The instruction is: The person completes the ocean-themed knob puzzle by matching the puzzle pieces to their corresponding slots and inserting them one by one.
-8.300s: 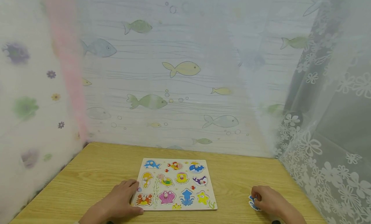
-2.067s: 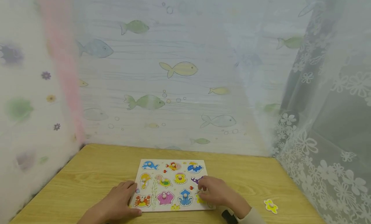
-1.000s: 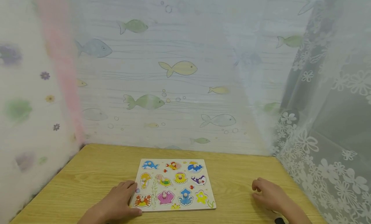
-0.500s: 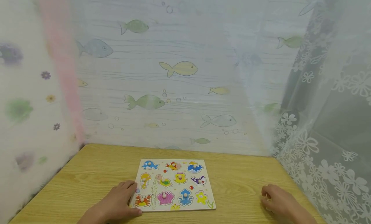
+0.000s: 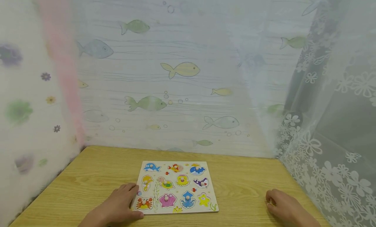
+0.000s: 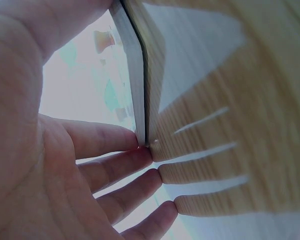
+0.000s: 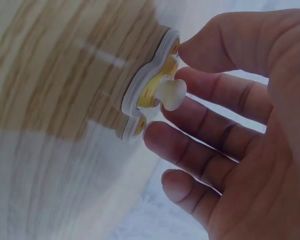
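Observation:
A wooden knob puzzle board [image 5: 215, 202] with sea-animal pieces lies on the table. My left hand [image 5: 118, 202] rests at its near left corner, thumb along the front edge. In the left wrist view the relaxed fingers [image 6: 125, 172] touch the table, with the index fingertip against the board's side [image 6: 135, 85]. Right of the board, my right hand [image 5: 283, 204] has its thumb and fingertips curled round a yellow starfish puzzle piece [image 7: 152, 90] with a pale knob, low at the tabletop. In the head view this hand mostly hides the piece. A knobless yellow star picture [image 5: 204, 200] shows on the board.
The wood-grain table [image 5: 241, 181] extends behind and between the hands. A fish-print curtain [image 5: 182, 106] stands along its far edge, a flowered one [image 5: 26, 122] on the left and lace [image 5: 323, 161] on the right.
The blue squid piece, earlier in my right hand, now sits in the board. The right hand has left the board for the starfish piece, its fingers drawn in round it. The left hand stays.

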### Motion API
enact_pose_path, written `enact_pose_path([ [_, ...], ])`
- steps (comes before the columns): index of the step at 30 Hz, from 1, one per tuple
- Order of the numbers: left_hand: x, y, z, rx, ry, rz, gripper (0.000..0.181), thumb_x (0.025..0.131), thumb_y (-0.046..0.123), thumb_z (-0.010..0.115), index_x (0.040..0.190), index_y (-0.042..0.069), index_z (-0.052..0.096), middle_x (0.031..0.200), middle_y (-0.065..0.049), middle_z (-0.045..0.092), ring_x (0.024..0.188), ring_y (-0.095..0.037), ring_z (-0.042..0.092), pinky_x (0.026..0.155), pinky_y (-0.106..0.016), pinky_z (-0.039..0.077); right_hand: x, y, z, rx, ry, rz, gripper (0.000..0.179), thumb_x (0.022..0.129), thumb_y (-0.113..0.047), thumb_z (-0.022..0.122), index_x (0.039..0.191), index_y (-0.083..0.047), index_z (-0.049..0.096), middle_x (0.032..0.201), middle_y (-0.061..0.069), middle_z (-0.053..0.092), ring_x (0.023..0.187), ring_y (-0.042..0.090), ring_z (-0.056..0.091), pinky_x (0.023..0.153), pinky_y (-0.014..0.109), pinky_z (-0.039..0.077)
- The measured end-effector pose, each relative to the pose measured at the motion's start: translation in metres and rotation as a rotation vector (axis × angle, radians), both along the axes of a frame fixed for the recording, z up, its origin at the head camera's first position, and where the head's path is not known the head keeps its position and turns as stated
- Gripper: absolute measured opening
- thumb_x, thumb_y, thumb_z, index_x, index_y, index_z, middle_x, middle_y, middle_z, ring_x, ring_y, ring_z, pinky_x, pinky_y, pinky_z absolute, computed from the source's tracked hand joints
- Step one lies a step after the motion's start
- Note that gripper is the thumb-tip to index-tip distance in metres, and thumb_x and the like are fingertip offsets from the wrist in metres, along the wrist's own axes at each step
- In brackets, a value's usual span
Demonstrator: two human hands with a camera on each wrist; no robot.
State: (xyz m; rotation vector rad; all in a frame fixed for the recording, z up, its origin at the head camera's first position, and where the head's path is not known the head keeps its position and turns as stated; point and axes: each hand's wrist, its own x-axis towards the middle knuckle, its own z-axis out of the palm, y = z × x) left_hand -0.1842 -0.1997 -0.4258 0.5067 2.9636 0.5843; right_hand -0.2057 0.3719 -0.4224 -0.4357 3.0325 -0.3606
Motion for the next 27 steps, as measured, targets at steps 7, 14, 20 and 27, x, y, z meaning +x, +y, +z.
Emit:
enact_pose_path([
  [7,-0.001,0.000,0.000,0.001,-0.012,0.005,0.096,0.066,0.063,0.075,0.135,0.000,0.050,0.135,-0.012,0.046,0.123,-0.034,0.041,0.098,-0.060,0.032,0.001,0.002,-0.002,-0.001,0.007,0.016,0.006,0.082,-0.016,0.066,0.083,-0.019,0.061,0.074,-0.007,0.049,0.063,0.006,0.040,0.056,0.029,0.039],
  [14,0.000,0.000,-0.001,-0.004,0.003,-0.008,0.097,0.066,0.063,0.075,0.134,-0.001,0.050,0.133,-0.012,0.048,0.122,-0.034,0.042,0.098,-0.060,0.033,0.006,0.004,0.000,0.023,0.019,-0.062,0.004,0.079,-0.019,0.065,0.081,-0.020,0.062,0.074,-0.010,0.052,0.063,0.006,0.043,0.057,0.031,0.042],
  [20,-0.001,-0.001,-0.002,-0.002,-0.002,-0.011,0.098,0.066,0.065,0.074,0.135,-0.001,0.049,0.134,-0.013,0.048,0.123,-0.035,0.042,0.099,-0.060,0.033,0.012,0.008,0.002,0.005,-0.030,-0.064,0.010,0.074,-0.017,0.065,0.084,-0.019,0.062,0.072,-0.008,0.051,0.060,0.007,0.043,0.054,0.031,0.039],
  [27,-0.003,-0.002,-0.002,-0.003,0.007,-0.018,0.099,0.066,0.065,0.074,0.135,-0.002,0.049,0.134,-0.015,0.048,0.123,-0.037,0.042,0.098,-0.061,0.033,0.010,0.011,0.001,-0.023,-0.074,0.007,0.013,0.075,-0.010,0.061,0.083,-0.020,0.058,0.070,-0.008,0.049,0.058,0.007,0.040,0.051,0.029,0.034],
])
